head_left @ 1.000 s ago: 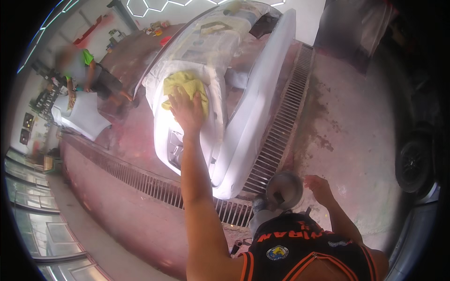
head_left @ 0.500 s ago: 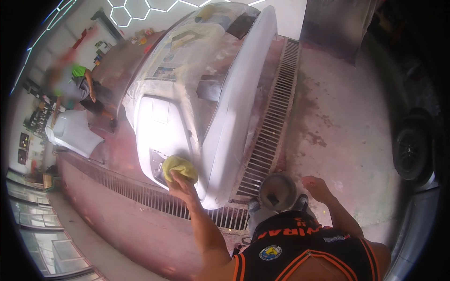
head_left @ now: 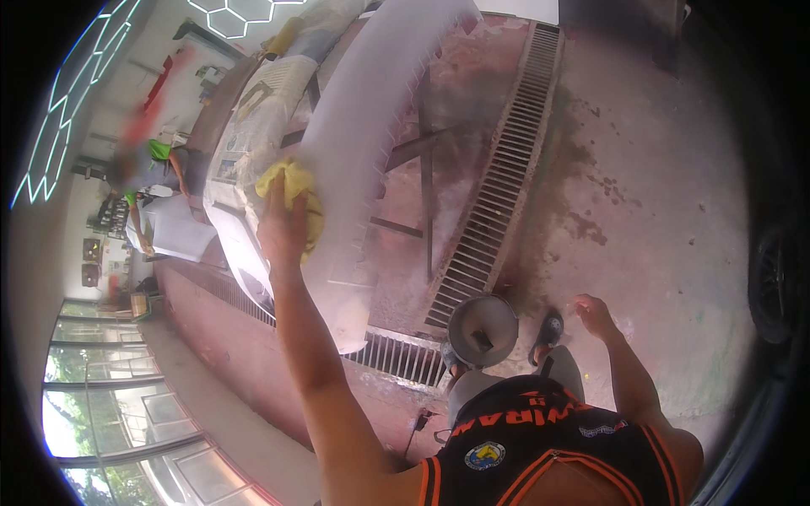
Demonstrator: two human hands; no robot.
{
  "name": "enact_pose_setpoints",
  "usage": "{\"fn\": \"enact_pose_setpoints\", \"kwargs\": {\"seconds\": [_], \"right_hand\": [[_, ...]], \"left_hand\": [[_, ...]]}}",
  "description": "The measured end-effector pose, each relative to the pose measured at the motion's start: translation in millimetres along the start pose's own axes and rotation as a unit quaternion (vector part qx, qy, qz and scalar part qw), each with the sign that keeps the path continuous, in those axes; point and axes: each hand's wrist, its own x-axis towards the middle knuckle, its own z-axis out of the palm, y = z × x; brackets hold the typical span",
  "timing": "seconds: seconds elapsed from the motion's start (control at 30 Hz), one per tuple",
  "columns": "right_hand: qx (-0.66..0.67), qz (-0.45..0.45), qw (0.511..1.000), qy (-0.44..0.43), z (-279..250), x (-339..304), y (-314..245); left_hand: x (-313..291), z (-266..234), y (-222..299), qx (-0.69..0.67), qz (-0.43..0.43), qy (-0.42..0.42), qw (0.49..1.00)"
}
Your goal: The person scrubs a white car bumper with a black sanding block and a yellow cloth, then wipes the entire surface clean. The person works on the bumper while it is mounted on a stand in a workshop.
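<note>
Crumpled yellow cloth (head_left: 301, 187) lies at the left side of the long, curved, pale grey panel (head_left: 363, 110). Right of the panel, a slotted metal grate (head_left: 492, 190) borders a broad, open stretch of pinkish concrete floor (head_left: 650, 228). The left hand (head_left: 283, 232) reaches forward on an extended arm, fingers gripping the cloth; well right of the panel's near end, the right hand (head_left: 596, 315) hangs free, fingers loosely bent.

Two hands (head_left: 283, 232), one yellow cloth (head_left: 297, 181), one bucket (head_left: 507, 325), two shoes (head_left: 550, 328), two floor grates (head_left: 498, 179), one co-worker (head_left: 159, 150).
</note>
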Motion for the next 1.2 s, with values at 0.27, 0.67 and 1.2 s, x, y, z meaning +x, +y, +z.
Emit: {"fn": "enact_pose_setpoints", "kwargs": {"seconds": [0.27, 0.67, 1.2], "right_hand": [[0.099, 0.335, 0.888, 0.299, -153.6, -187.2, 334.4], [0.059, 0.418, 0.906, 0.040, -196.4, -170.3, 266.9], [-0.183, 0.083, 0.978, -0.060, -250.5, 371.0, -30.6]], "left_hand": [[18.5, 60.1, 20.3, 0.279, -0.039, -0.010, 0.959], [-94.5, 115.2, -4.8, 0.249, -0.439, 0.274, 0.819], [243.8, 156.7, 140.6, 0.113, -0.061, -0.036, 0.991]]}}
